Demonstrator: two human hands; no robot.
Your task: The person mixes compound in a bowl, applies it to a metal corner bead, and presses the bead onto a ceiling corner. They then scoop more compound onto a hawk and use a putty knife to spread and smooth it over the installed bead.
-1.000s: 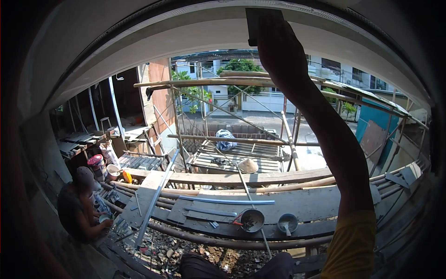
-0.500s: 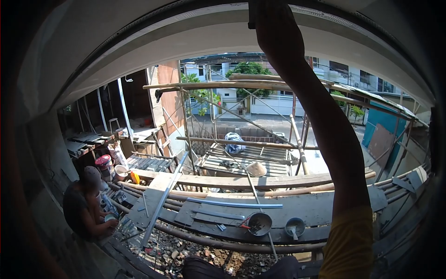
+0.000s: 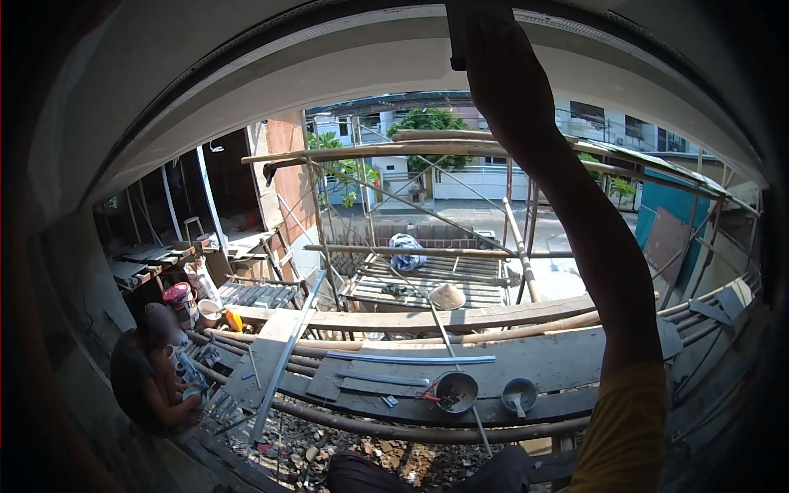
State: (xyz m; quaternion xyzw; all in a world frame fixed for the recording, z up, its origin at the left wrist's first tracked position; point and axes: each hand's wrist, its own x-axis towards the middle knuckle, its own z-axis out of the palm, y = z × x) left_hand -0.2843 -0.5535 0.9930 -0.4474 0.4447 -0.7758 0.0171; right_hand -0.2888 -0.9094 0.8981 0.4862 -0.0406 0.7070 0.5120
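My right hand (image 3: 505, 70) is raised overhead at the ceiling edge, in dark silhouette. Its fingers are closed on a flat, straight-edged scraper (image 3: 457, 37), whose dark blade shows along the left of the hand. The scraper lies over the perforated trim strip (image 3: 394, 15) of the white ceiling recess (image 3: 345, 70). How the fingers wrap round it is hidden in shadow. My left hand is out of view.
Below me, scaffold planks (image 3: 394, 345) carry a mixing pan (image 3: 456, 392), a small bowl (image 3: 519, 398) with a tool and a long metal strip (image 3: 411, 358). Bamboo poles (image 3: 370, 152) cross ahead. A person (image 3: 152, 370) sits at left near a bucket (image 3: 181, 300). Rubble lies beneath.
My right hand and the scraper have shifted slightly right and down in view, with more of the blade showing. The scene has slid a little left. The seated person's hands have moved slightly.
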